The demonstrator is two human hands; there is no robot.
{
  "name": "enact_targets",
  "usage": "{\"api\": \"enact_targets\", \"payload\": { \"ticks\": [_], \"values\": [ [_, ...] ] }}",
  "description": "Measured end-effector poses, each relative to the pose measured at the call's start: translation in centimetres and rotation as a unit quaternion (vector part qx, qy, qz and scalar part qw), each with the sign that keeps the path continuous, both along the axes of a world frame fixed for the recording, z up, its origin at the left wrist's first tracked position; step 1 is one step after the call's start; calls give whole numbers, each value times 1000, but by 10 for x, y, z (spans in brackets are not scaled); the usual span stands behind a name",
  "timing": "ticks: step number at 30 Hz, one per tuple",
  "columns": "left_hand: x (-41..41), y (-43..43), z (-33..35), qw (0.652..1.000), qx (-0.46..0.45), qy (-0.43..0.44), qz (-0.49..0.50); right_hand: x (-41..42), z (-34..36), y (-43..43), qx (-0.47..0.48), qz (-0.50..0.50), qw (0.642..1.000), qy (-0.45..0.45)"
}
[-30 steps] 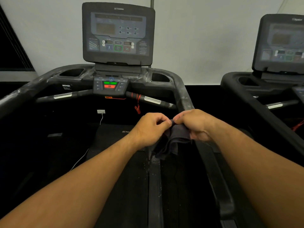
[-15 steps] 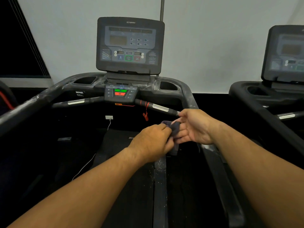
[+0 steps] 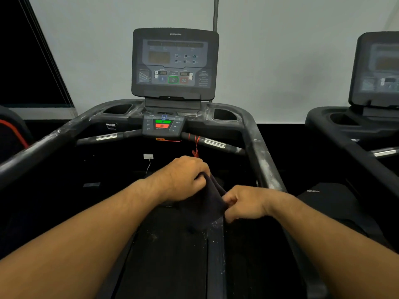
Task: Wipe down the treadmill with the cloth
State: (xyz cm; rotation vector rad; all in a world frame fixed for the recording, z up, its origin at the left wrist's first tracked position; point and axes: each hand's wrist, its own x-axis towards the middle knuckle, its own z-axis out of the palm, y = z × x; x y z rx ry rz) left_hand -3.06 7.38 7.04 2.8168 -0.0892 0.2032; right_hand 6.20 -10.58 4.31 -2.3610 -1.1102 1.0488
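Observation:
A dark cloth [image 3: 206, 201] hangs stretched between my two hands above the treadmill belt [image 3: 168, 255]. My left hand [image 3: 183, 178] grips its upper edge with curled fingers. My right hand [image 3: 244, 202] pinches its lower right edge. The treadmill's dusty grey handrail [image 3: 262, 160] runs down just right of my hands. Its console screen [image 3: 173, 63] stands upright ahead, with a green and red button panel [image 3: 163, 124] below it.
A red safety cord [image 3: 195, 145] dangles from the front crossbar just beyond my left hand. Cup holders [image 3: 224, 114] sit either side of the console. A second treadmill [image 3: 371, 117] stands to the right. White dust specks lie on the belt's side strip [image 3: 216, 229].
My hands have pulled apart and spread the cloth: the left hand rose toward the crossbar, the right hand dropped lower and nearer. The view tilted down slightly.

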Motion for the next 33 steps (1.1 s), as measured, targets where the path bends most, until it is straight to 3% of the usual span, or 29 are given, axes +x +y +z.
{"api": "enact_targets", "payload": {
  "ticks": [6,9,15,18,22,24,27,31,33],
  "values": [
    [-6,27,7,996,64,25,49,17,-16,0,-21,-3,976,-215],
    [-11,43,0,993,58,28,95,27,-4,-2,52,12,952,-300],
    [-14,50,-10,989,-24,-24,144,25,20,-9,179,-107,948,-242],
    [-8,35,-17,985,-55,-23,165,22,19,-12,208,-146,927,-277],
    [6,9,-33,990,-2,3,144,19,15,-24,159,-140,938,-273],
    [13,-7,-41,991,-21,3,130,20,14,-34,83,-133,942,-297],
    [24,-37,-50,989,-64,-30,127,22,14,-49,24,-145,917,-371],
    [35,-78,-46,974,-132,-145,114,27,23,-84,86,-236,868,-428],
    [38,-97,-44,969,-147,-177,93,24,25,-104,109,-263,862,-420]
  ]
}}
